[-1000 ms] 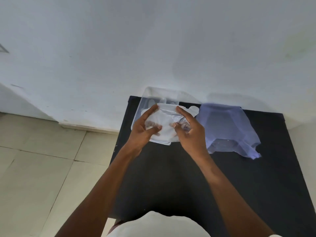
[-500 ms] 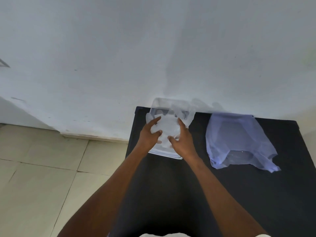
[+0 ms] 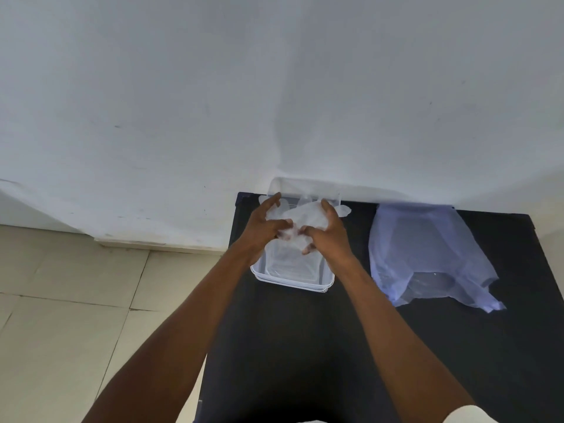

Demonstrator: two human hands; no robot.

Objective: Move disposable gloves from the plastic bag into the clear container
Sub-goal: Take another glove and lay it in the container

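A clear plastic container point(image 3: 291, 277) stands on the black table point(image 3: 305, 346) against the wall. Above its far half I hold a crumpled bunch of translucent disposable gloves point(image 3: 305, 216) with both hands. My left hand point(image 3: 265, 225) grips the bunch from the left and my right hand point(image 3: 328, 233) from the right, thumbs meeting in the middle. Glove fingers stick out past both hands over the container's rim. The pale blue plastic bag point(image 3: 427, 254) lies flat on the table to the right of the container, apart from both hands.
A white wall rises directly behind the table. Beige floor tiles point(image 3: 70, 315) lie to the left of the table's left edge. The near part of the black table shows only my forearms.
The hands have pressed the gloves further back and down over the container, bunching them tighter between the thumbs. The view has tilted upward slightly.
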